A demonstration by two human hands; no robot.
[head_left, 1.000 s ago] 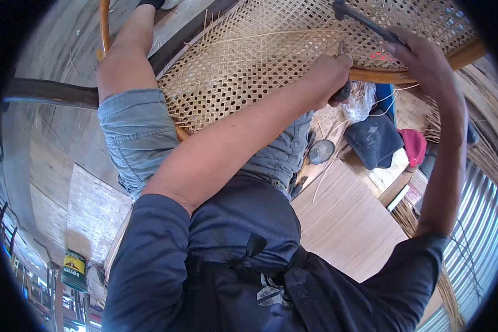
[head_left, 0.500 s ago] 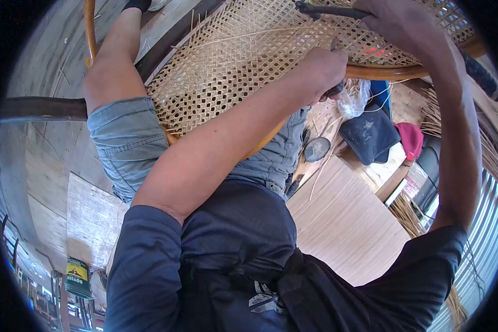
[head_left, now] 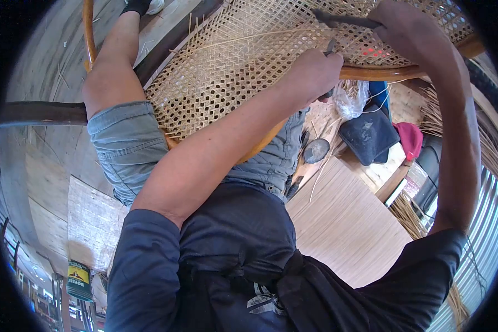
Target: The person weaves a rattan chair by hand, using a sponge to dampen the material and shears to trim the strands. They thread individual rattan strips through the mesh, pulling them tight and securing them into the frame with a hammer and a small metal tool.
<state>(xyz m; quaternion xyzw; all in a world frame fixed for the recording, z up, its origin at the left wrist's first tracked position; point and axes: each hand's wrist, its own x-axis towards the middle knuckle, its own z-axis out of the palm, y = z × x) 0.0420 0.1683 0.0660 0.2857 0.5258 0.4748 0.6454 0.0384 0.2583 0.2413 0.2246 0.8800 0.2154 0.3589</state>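
A woven cane panel in a curved wooden frame lies across my lap, with loose strand ends along its far left edge. My left hand is closed around a dark chisel-like tool, its pointed end up against the weave near the frame; the exact kind of tool is hard to tell. In my right hand is a dark hammer, gripped by the handle, its head over the cane just above the tool's upper end. A gap shows between hammer and tool.
A plywood board lies on my right. Beyond it are a black pouch, a red cloth, a plastic bag and a round dark object. Cane bundles lie further right. A Boysen can stands at lower left.
The hammer and my right hand have shifted slightly right and down, the hammer head coming nearer the tool. My left hand has moved a little left with its tool.
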